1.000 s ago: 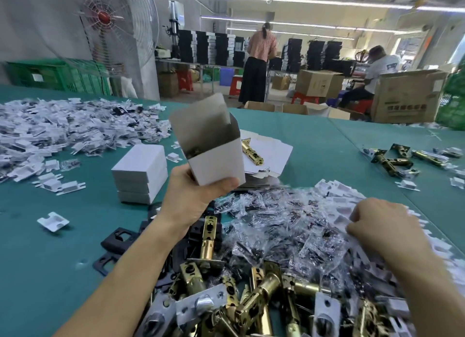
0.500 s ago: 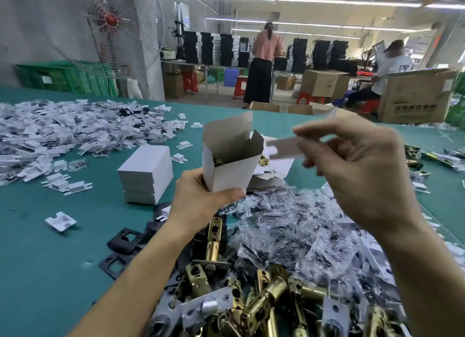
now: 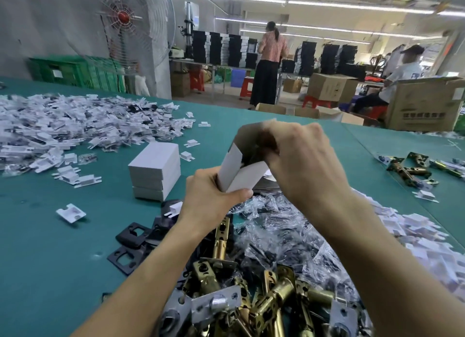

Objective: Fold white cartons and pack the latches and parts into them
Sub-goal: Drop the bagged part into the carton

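**A worker filled a white carton above a crowded packing counter.**

From left, loose plastic parts lay heaped on the green counter, with a stack of closed cartons near them. The left hand kept its grip wrapped round the lower end of an open carton, held tilted in the air. The right hand had its fingers curled into the carton's mouth, and whether that grip held anything could not be told. Brass latches and bagged parts lay piled beneath both arms. Held only at its base, the thin carton seemed liable to buckle under a hard push, or to spill its contents into the pile.
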The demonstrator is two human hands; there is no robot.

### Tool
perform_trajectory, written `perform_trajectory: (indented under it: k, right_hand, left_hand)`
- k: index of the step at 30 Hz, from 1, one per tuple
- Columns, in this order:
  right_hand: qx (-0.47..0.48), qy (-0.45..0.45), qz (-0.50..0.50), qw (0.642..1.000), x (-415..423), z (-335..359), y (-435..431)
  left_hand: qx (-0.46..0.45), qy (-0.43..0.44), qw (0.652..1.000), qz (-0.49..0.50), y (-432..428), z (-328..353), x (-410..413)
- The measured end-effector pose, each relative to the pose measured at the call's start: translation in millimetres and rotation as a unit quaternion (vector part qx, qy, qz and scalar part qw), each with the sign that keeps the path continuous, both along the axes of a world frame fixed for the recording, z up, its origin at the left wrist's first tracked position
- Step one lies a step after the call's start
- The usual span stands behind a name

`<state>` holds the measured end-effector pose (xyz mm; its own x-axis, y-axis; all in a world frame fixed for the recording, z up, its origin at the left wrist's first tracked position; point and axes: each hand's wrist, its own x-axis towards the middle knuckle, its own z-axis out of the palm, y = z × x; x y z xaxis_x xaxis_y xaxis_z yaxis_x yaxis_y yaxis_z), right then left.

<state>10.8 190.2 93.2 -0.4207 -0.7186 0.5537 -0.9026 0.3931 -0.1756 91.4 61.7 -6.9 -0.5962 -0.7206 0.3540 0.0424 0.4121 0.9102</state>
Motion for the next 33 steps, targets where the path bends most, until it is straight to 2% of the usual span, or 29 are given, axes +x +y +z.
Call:
perform_trajectory:
  k: [5,6,7,10,12,14,16,18,20,25,30,33]
  right_hand:
    - [0.094,-0.064,0.044,0.993,-1,-3,-1]
    - [0.086,-0.061,0.051,0.993,-3,-5,-1]
    - [0.047,-0.051,0.057,0.996,-5,-8,-1]
    - [-0.171,-0.035,0.052,0.983,-10,-17,-1]
    - [-0.213,-0.059,0.035,0.975,-13,-26,-4]
    - [-0.134,-0.115,0.012,0.984,-18,-40,-10]
    - [0.028,-0.165,0.017,0.986,-20,-55,-17]
    - [0.179,-0.176,0.067,0.966,-16,-67,-28]
    - [0.253,-0.167,0.113,0.946,-8,-78,-42]
    - [0.325,-0.085,0.136,0.932,12,-96,-75]
    - [0.255,-0.081,0.098,0.959,26,-103,-92]
    - [0.239,-0.121,0.09,0.959,34,-112,-94]
  left_hand:
    - [0.009,-0.029,1.0,0.003,-1,0,-1]
    - [0.015,-0.033,0.999,0.002,-1,1,-1]
    - [0.022,-0.034,0.999,0.003,-1,2,0]
    - [0.066,-0.015,0.998,0.015,-6,6,6]
    - [0.086,-0.015,0.995,0.037,-13,9,10]
    - [0.092,-0.01,0.993,0.072,-21,12,13]
    - [0.075,0.005,0.992,0.101,-27,14,15]
    - [0.058,0.023,0.991,0.116,-28,15,15]
    - [0.048,0.037,0.99,0.125,-28,15,14]
    - [0.046,0.077,0.986,0.14,-27,20,11]
    - [0.067,0.121,0.98,0.145,-29,23,13]
    - [0.073,0.126,0.979,0.145,-30,23,14]
